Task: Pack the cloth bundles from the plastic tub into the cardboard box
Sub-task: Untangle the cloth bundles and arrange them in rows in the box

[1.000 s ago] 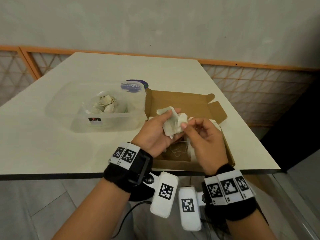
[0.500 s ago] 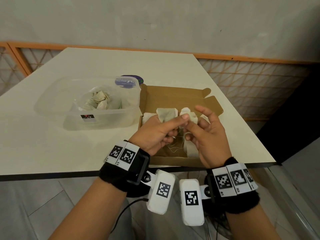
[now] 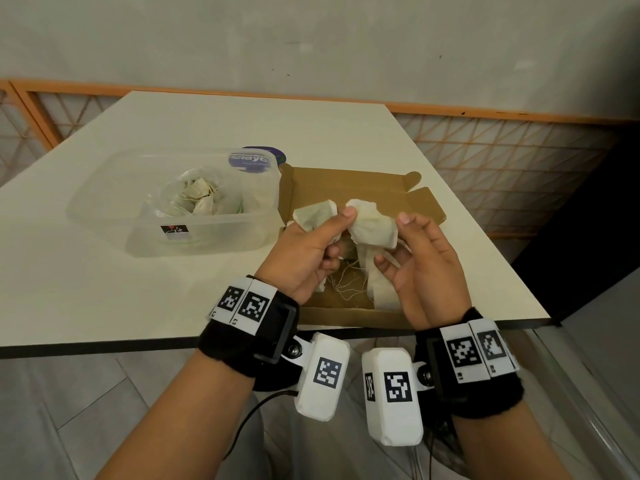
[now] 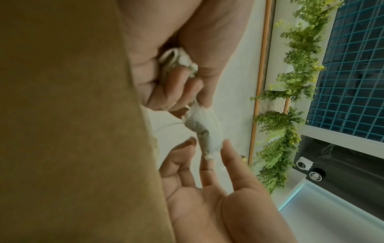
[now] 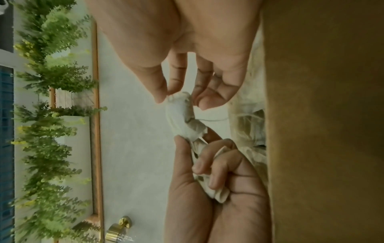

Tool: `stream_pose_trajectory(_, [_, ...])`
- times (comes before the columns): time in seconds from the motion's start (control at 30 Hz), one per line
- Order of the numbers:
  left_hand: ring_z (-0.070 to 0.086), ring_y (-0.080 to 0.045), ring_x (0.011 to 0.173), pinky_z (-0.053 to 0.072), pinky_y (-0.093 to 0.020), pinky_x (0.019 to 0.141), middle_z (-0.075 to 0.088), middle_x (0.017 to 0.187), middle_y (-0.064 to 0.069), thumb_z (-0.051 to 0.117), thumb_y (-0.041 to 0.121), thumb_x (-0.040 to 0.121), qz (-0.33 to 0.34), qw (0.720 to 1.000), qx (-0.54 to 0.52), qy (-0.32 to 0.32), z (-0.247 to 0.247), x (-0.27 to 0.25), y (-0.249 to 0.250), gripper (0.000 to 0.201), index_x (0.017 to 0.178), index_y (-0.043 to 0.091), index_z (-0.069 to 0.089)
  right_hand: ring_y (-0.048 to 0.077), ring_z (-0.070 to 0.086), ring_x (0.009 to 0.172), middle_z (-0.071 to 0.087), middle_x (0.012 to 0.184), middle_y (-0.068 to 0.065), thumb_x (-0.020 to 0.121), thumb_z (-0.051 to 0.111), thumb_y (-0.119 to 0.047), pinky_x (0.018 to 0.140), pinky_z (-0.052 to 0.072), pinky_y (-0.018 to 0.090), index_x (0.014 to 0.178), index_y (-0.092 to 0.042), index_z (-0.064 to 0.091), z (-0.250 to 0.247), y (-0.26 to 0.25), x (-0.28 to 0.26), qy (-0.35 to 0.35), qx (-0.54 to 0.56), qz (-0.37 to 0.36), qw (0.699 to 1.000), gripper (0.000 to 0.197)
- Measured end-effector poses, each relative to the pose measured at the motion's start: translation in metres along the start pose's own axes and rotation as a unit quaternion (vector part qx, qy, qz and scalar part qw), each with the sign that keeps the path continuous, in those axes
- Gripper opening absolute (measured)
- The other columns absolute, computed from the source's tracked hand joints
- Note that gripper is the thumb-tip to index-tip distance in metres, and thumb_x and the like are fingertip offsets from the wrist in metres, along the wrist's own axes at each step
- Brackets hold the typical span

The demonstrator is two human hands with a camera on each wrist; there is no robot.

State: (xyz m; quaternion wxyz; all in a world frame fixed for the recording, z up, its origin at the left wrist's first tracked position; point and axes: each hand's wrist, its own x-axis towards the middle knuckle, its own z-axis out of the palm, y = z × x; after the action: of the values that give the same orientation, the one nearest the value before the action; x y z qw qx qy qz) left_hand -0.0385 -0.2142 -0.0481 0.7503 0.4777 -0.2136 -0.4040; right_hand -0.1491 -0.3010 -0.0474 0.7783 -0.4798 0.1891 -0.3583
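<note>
My left hand (image 3: 341,233) grips one off-white cloth bundle (image 3: 317,216) in its curled fingers. Its thumb and forefinger pinch a second bundle (image 3: 372,226). Both hang above the open cardboard box (image 3: 349,188). My right hand (image 3: 391,240) is spread beside the second bundle, fingers straight, tips just touching its free end. In the right wrist view the right hand (image 5: 180,97) brackets that bundle (image 5: 182,120) loosely. More bundles (image 3: 379,289) with loose threads lie in the box. The clear plastic tub (image 3: 194,233) on the left holds several bundles (image 3: 199,197) in a bag.
A round purple-lidded container (image 3: 263,157) stands behind the tub, against the box's far left corner. The box sits at the white table's near edge (image 3: 104,344). An orange lattice railing (image 3: 519,150) runs behind and right of the table.
The right hand went from pinching the cloth to spread fingers. The two bundles have been drawn apart, and the left hand now holds both.
</note>
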Motion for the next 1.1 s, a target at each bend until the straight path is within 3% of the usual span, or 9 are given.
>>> stream_pose_trajectory(0.13, [0.034,-0.003,0.043,0.026,-0.012,0.037,0.047,0.061,0.002,0.062,0.018,0.089,0.015,0.998,0.054,-0.001,0.000,-0.001,-0.003,0.014,0.076,0.020,0.059,0.010,0.066,0.084,0.069,0.087,-0.001,0.067,0.065,-0.025,0.071,0.056,0.026,0.107,-0.018,0.058,0.001,0.000,0.000,-0.039,-0.045,0.024,0.998,0.042])
stream_pose_trajectory(0.27, [0.033,-0.003,0.042,0.026,-0.012,0.038,0.046,0.060,0.002,0.065,0.017,0.087,0.029,0.996,0.083,0.001,0.000,-0.001,-0.005,0.009,0.079,0.018,0.062,0.026,0.059,0.099,0.058,0.104,0.019,0.058,0.072,-0.018,0.088,0.052,0.038,0.105,-0.012,0.063,0.002,0.000,0.000,-0.020,-0.024,0.022,0.999,0.049])
stream_pose_trajectory(0.37, [0.033,-0.003,0.043,0.026,-0.012,0.038,0.046,0.060,0.001,0.066,0.014,0.086,0.037,0.996,0.081,0.007,0.000,-0.002,-0.004,0.011,0.076,0.018,0.064,0.017,0.058,0.082,0.058,0.092,0.010,0.068,0.069,-0.013,0.069,0.053,0.027,0.103,-0.015,0.062,-0.005,-0.007,0.000,0.022,-0.016,-0.012,1.000,0.036])
stream_pose_trajectory(0.47, [0.033,-0.003,0.043,0.026,-0.013,0.039,0.046,0.060,0.001,0.065,0.013,0.087,0.048,0.995,0.087,-0.005,0.000,-0.002,0.000,0.014,0.074,0.018,0.064,0.008,0.055,0.073,0.061,0.089,0.002,0.082,0.065,-0.018,0.060,0.042,0.019,0.116,-0.018,0.059,-0.010,-0.025,0.001,0.008,-0.178,-0.027,0.984,0.035])
stream_pose_trajectory(0.53, [0.034,-0.003,0.043,0.025,-0.012,0.039,0.046,0.059,0.003,0.063,0.012,0.088,0.051,0.994,0.095,-0.025,0.001,-0.003,0.004,0.014,0.075,0.016,0.061,0.010,0.062,0.080,0.065,0.093,0.004,0.079,0.069,-0.025,0.068,0.047,0.022,0.120,-0.018,0.059,-0.009,-0.039,0.007,-0.056,-0.333,-0.014,0.941,0.043])
stream_pose_trajectory(0.63, [0.035,-0.002,0.045,0.026,-0.012,0.040,0.049,0.059,0.004,0.060,0.014,0.090,0.053,0.995,0.077,-0.036,-0.002,-0.005,0.010,0.017,0.074,0.018,0.064,0.026,0.067,0.090,0.070,0.095,0.011,0.078,0.071,-0.020,0.086,0.054,0.038,0.100,-0.013,0.069,0.002,-0.057,0.017,-0.124,-0.465,-0.016,0.877,0.023])
stream_pose_trajectory(0.77, [0.037,-0.001,0.050,0.028,-0.011,0.041,0.053,0.069,0.006,0.052,0.027,0.095,0.071,0.997,0.030,0.021,-0.018,-0.009,0.015,0.018,0.093,0.015,0.065,0.013,0.062,0.079,0.069,0.083,0.001,0.078,0.072,-0.022,0.079,0.048,0.027,0.080,-0.020,0.070,0.018,-0.082,0.039,-0.125,-0.548,-0.048,0.826,0.003])
stream_pose_trajectory(0.9, [0.038,-0.001,0.047,0.027,-0.011,0.039,0.051,0.067,0.006,0.050,0.028,0.096,0.067,0.992,-0.093,0.056,-0.029,-0.013,0.019,0.019,0.093,0.016,0.065,0.005,0.055,0.071,0.065,0.077,-0.006,0.082,0.068,-0.026,0.065,0.040,0.013,0.088,-0.015,0.074,0.035,-0.090,0.054,-0.172,-0.679,-0.035,0.713,0.014])
stream_pose_trajectory(1.1, [0.037,-0.001,0.044,0.027,-0.011,0.038,0.050,0.064,0.006,0.048,0.027,0.096,0.066,0.984,-0.149,0.067,-0.029,-0.012,0.021,0.019,0.090,0.016,0.063,0.013,0.062,0.086,0.072,0.093,-0.001,0.077,0.073,-0.026,0.087,0.045,0.027,0.094,-0.020,0.072,0.057,-0.069,0.057,-0.301,-0.730,0.054,0.611,0.018])
